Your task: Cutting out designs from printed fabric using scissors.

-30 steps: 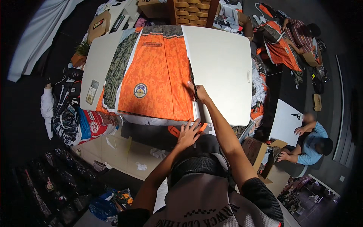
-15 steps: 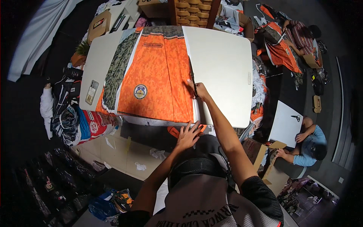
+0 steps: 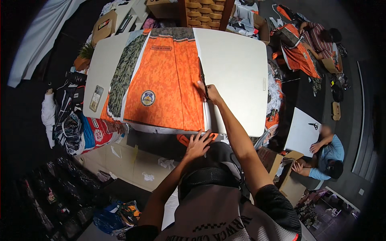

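Scissors (image 3: pixel 202 72) sit in the right hand (image 3: pixel 213 94), its fingers gripping the handles, with the blades along the right edge of the orange fabric (image 3: pixel 157 80) spread on the tabletop (image 3: pixel 237 80). The left hand (image 3: pixel 198 145) has its fingers spread open by the fabric's near edge; whether they press it is unclear. Blades straying leftward could nick the orange; slack fabric could creep or pucker. Bare tabletop leaves wide room rightward, while the phone (image 3: pixel 96 98) lies near the left edge, well apart from the blades.
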Demonstrator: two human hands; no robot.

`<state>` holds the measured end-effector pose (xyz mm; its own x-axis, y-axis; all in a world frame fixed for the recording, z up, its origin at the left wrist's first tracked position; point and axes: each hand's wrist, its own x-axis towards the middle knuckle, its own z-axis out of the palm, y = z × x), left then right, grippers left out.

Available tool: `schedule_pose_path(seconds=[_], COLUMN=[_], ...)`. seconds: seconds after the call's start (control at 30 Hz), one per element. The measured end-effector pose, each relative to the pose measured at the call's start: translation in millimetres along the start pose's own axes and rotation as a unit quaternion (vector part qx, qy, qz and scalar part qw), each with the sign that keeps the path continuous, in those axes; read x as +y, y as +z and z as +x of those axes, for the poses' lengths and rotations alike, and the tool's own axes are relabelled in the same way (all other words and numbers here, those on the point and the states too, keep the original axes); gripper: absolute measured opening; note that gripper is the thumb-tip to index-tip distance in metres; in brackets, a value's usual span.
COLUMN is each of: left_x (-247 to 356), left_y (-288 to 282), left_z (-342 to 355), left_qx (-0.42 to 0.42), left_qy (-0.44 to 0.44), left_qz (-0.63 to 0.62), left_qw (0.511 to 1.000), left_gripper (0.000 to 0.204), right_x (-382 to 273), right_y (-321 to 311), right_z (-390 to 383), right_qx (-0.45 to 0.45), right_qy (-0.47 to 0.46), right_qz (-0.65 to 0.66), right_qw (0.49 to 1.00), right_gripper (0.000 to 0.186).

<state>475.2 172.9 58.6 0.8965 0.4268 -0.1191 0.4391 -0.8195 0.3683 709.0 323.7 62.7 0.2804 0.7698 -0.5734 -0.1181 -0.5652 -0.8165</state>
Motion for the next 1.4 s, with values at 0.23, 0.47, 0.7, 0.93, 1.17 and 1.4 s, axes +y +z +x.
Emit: schedule_pose_path(seconds=[0.23, 0.47, 0.7, 0.93, 1.17, 1.4], left_x=[-1.2, -2.2, 1.1, 0.1, -3.0, -3.9], left_y=[1.4, -1.7, -7.0, -7.0, 3.5, 4.5], left_z=[-0.7, -0.4, -0.4, -0.1, -2.1, -2.3], left_qx=[-0.011, -0.011, -0.022, -0.019, -0.007, -0.011], left_qy=[-0.012, -0.005, -0.015, -0.013, -0.016, -0.018], left_qz=[-0.013, -0.008, -0.020, -0.004, -0.009, -0.015], left_qw=[1.000, 1.000, 0.999, 1.000, 1.000, 1.000], left_gripper=[0.059, 0.062, 0.061, 0.059, 0.056, 0.056], right_x=[-7.1, -9.3, -16.6, -22.6, -33.3, -42.9], right_y=[0.9, -0.2, 1.8, 1.7, 1.8, -0.5], right_z=[5.5, 13.9, 24.1, 35.6, 42.1, 54.1], right_qx=[-0.011, -0.001, -0.003, 0.006, 0.004, -0.011], right_qy=[0.017, 0.016, 0.020, 0.011, 0.015, 0.005], right_qz=[0.024, -0.001, 0.005, -0.010, -0.001, 0.012], right_qw=[1.000, 1.000, 1.000, 1.000, 1.000, 1.000], right_gripper=[0.068, 0.068, 0.069, 0.070, 0.070, 0.070])
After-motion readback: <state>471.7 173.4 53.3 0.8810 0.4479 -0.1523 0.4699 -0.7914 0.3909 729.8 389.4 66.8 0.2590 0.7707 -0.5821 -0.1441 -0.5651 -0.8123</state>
